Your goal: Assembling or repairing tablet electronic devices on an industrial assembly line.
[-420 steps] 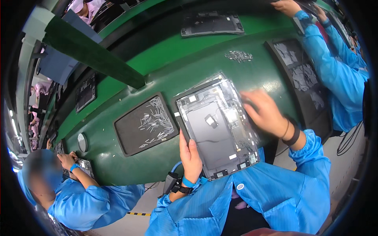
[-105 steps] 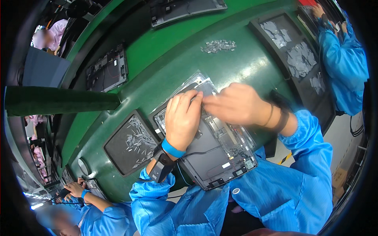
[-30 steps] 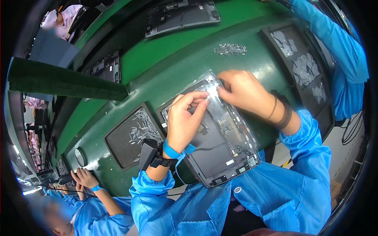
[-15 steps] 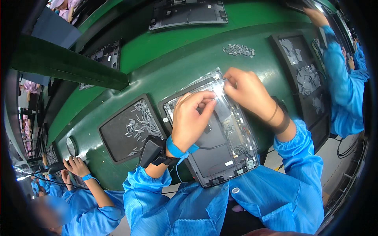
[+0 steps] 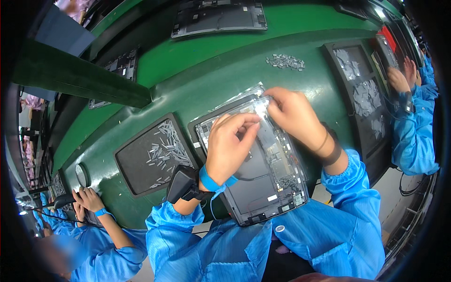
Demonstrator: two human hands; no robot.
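Observation:
An opened tablet, its circuit board and dark inner panels exposed, lies at a slant in front of me, its near edge by my lap. Over its upper left part is my left hand, thumb and forefinger pinched close together. My right hand bends over the far right corner, its fingertips also pinched. A shiny, clear patch shows between the two hands. Anything in either pinch is too small or hidden to name. A blue wrist strap and a black device sit on my left wrist.
Left of the tablet, a dark tray holds small grey strips. A pile of grey pieces lies beyond. At right stands a compartment tray with silvery pieces. Other opened tablets lie farther off. Co-workers' hands flank me.
My hands have shifted only slightly, staying over the tablet's far end. At right, a co-worker's arm has drawn back from the far side, and a red thing shows there. The far tablets moved slightly left.

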